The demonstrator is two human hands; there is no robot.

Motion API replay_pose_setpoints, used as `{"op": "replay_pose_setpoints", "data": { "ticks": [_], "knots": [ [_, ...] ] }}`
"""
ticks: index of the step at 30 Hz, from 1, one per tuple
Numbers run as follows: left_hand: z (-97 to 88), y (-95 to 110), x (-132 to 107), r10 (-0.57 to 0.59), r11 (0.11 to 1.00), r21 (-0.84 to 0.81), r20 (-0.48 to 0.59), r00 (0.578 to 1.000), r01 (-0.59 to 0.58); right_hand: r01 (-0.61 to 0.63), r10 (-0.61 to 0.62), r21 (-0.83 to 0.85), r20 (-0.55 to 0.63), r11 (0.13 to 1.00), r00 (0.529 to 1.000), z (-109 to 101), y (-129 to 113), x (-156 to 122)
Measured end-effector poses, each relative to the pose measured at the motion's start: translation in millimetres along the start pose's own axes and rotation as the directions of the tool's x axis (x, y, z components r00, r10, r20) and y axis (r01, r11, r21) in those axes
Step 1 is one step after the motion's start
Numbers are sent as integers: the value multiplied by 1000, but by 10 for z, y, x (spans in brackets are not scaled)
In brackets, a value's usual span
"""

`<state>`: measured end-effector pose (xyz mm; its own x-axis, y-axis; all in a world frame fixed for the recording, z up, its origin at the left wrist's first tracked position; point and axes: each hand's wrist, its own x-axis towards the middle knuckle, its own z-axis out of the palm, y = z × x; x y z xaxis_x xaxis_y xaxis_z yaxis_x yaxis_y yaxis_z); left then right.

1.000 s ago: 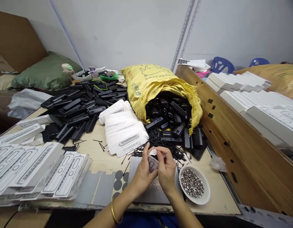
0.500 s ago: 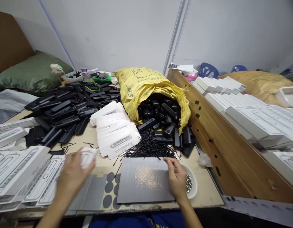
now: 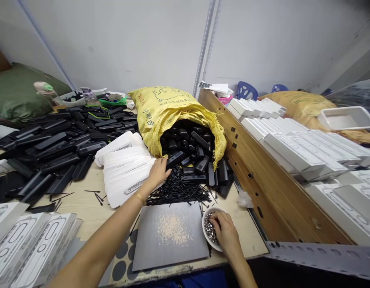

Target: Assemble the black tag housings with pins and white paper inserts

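Note:
My left hand point(image 3: 159, 173) reaches across the stack of white printed cards point(image 3: 125, 170) to the mouth of the yellow woven sack point(image 3: 175, 106). Its fingers are stretched out and apart beside the black plastic cases point(image 3: 175, 159), with nothing visible in them. At the right, the fingertips of my right hand point(image 3: 227, 232) are drawn together inside a white bowl point(image 3: 204, 236) of small shiny metal pieces point(image 3: 209, 226). Whatever they pinch is hidden. Between my arms lies a grey plate point(image 3: 145, 240) with pale crumbs point(image 3: 174, 231) on it. Thin black sticks point(image 3: 179, 190) lie heaped behind the plate.
More black cases point(image 3: 53, 148) cover the back left of the table. White printed boxes point(image 3: 31, 244) stand front left, and others point(image 3: 296, 150) fill the area beyond a wooden board point(image 3: 257, 180). A clear plastic scrap point(image 3: 245, 199) lies by that board.
My left hand has gone from the left boxes to the sack and no longer holds the small white item. My right hand has moved from the plate's edge into the bowl. The view has shifted right.

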<state>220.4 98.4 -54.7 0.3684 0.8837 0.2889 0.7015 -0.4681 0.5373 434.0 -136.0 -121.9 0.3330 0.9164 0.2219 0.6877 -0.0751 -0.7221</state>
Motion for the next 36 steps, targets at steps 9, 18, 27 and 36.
{"op": "replay_pose_setpoints", "data": {
  "ticks": [9,18,27,36],
  "knots": [
    [-356,32,5,42,996,-86,30,999,-39,-355,415,841,176,408,893,21,-571,174],
    [-456,428,-1068,-604,116,-922,229,763,368,-377,308,813,257,444,916,411,-1013,128],
    [-372,537,-1334,-618,-489,-827,554,558,279,-73,79,538,12,840,997,503,-1198,11],
    [-310,524,-1396,-601,-377,-883,462,652,278,-87,81,568,37,819,996,523,-1144,14]
  ]
}}
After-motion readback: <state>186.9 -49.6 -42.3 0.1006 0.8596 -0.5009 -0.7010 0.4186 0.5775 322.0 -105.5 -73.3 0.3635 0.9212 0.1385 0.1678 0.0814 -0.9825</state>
